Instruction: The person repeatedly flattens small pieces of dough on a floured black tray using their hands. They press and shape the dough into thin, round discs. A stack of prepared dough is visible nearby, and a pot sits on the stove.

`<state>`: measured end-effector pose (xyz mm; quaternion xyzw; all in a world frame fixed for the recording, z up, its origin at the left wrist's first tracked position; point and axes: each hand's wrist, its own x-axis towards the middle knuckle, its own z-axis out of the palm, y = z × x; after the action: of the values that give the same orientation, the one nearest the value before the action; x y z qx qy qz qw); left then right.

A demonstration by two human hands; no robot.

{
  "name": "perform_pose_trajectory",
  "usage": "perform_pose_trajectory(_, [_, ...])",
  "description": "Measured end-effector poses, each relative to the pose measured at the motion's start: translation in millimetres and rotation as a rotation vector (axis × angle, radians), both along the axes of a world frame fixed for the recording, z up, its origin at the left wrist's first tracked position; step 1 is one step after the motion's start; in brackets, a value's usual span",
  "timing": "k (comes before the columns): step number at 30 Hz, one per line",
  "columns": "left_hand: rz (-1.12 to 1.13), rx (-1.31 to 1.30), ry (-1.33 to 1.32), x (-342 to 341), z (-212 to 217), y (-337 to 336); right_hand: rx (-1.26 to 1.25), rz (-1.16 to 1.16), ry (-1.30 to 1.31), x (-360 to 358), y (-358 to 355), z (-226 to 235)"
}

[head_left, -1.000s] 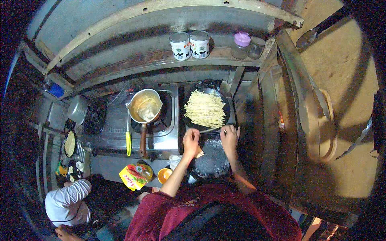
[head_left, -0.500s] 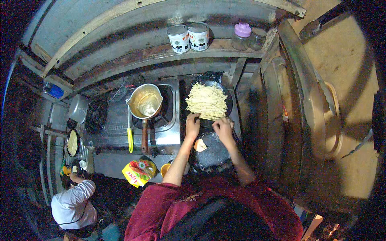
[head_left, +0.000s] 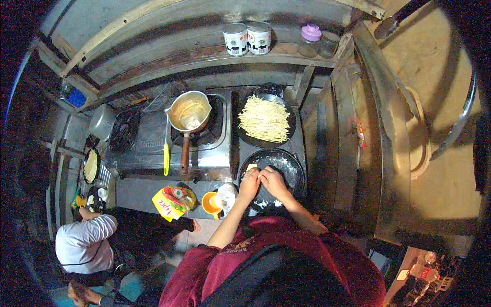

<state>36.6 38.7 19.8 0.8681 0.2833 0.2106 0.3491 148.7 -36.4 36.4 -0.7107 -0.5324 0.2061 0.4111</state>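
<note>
L hand [head_left: 249, 185] & R hand [head_left: 272, 182] met over flour-dusted black round pan [head_left: 290, 176], fingers curled, pale dough piece [head_left: 251, 167] poking out by L fingertips; couldn't tell if gripped; thin pale-yellow noodles [head_left: 264, 119] sat on 2nd black pan [head_left: 248, 137] beyond

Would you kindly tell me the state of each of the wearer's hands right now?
Left hand: closed, apparently on the dough.
Right hand: fingers curled inward, close against the left; whether it grips anything cannot be told.
</note>
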Motion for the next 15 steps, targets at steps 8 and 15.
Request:
perform_pose_trajectory(8, [0.064,-0.129,0.027,-3,-3,5,-0.058,-0.073,0.364,14,-16,-20])
perform_pose_trajectory(15, [0.144,-0.162,-0.062,-4,-2,0,-0.092,-0.071,0.089,1,0,-22])
